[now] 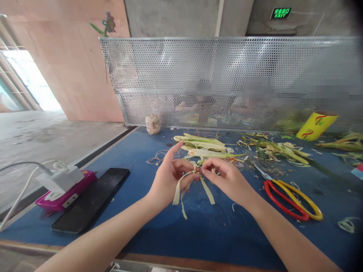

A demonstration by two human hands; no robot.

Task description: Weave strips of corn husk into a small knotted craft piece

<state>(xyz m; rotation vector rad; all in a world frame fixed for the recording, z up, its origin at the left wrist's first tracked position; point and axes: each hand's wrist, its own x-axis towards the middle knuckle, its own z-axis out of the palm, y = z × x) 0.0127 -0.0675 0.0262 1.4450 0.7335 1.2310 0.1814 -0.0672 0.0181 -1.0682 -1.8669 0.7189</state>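
Pale, ribbon-like strips of plant leaf hang down between my two hands above the blue table. My left hand pinches them near a small knot or bunch, its index finger raised. The fingertips of my right hand close on the other side of the same bunch; exactly what they pinch is partly hidden. Just behind my hands lie long pale-green husk leaves. Red-and-yellow-handled scissors rest to the right of my right hand, blades pointing away.
On the left are a black phone and a magenta power strip with a white plug. A twine roll stands by a perforated metal screen. A yellow tube and leaf scraps lie far right. People show blurred behind the screen.
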